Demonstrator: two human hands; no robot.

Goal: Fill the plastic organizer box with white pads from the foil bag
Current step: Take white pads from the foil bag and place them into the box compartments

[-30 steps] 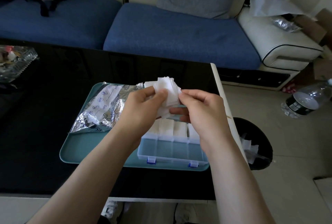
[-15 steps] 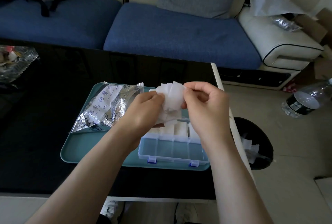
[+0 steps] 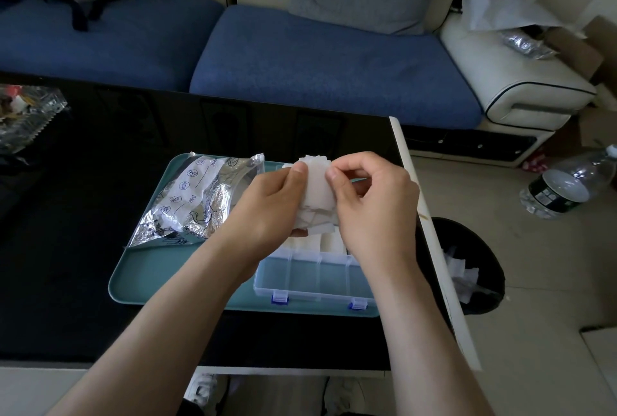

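Both left hand (image 3: 267,203) and right hand (image 3: 375,212) pinch white pads (image 3: 317,190) beside foil bag (image 3: 200,196) marked "Date".

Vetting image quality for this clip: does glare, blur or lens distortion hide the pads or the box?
Head view: wide-angle bending curves the table edge and the sofa; the black table top is dark, with faint reflections; the foil bag glints, print legible; the white pads held by the left hand and right hand are sharp, layers distinct; the organizer box is free of glare.
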